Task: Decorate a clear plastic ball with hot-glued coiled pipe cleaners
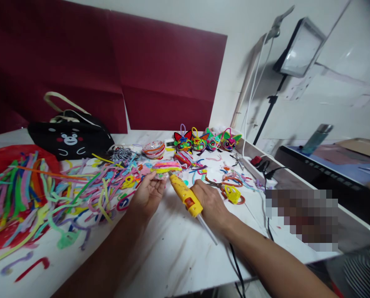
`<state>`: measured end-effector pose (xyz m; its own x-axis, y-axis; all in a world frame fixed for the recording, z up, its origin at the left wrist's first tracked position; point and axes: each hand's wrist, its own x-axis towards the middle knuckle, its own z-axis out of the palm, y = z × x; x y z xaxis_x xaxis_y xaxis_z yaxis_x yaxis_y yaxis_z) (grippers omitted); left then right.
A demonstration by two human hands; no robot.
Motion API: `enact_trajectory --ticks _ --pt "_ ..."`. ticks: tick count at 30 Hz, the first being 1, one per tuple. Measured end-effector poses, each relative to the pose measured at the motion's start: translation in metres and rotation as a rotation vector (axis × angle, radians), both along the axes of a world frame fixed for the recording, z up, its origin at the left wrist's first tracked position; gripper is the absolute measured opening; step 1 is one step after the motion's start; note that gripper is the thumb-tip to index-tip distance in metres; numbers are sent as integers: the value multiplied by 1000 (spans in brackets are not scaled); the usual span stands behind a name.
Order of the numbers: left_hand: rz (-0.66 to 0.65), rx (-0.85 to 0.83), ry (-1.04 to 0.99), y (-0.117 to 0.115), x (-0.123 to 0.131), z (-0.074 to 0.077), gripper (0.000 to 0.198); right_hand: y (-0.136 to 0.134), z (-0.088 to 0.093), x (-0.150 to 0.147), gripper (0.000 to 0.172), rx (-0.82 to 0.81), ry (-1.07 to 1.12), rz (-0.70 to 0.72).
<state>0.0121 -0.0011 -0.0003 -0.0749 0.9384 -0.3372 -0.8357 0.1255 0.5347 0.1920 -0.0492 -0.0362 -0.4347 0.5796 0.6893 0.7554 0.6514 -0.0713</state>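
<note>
A yellow hot glue gun [185,194] is gripped in my right hand [208,203], with a clear glue stick [207,229] poking out of its back end. Its nozzle points at a round craft ball [167,167] wound with pink and yellow pipe cleaners. My left hand [149,192] holds this ball from below, its fingers curled at the underside. The nozzle tip meets the ball's lower edge, though I cannot tell whether they touch. Orange-handled scissors [233,181] lie right of my right hand, beside a yellow pipe-cleaner piece [233,194].
Loose pipe cleaners [88,186] cover the table's left, some in a red bag [48,157]. A black bag [69,140] stands behind. Several finished animal heads [199,142] line the back near another wrapped ball [153,149]. Power strip [261,169] and cables sit right; a lamp [303,47] stands beyond.
</note>
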Motion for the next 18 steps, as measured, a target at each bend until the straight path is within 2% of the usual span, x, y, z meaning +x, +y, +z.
enact_trajectory --ticks 7,10,13,18 --pt "68 33 14 5 -8 4 19 -1 2 0 8 -24 -21 -92" --pt "112 57 55 9 -14 4 18 -3 5 -2 6 -139 -93 -154" --pt "136 109 107 11 -16 2 19 -5 5 -6 11 -273 -195 -189" --pt "124 199 213 7 -9 -3 20 -6 -2 -12 25 -448 -282 -110"
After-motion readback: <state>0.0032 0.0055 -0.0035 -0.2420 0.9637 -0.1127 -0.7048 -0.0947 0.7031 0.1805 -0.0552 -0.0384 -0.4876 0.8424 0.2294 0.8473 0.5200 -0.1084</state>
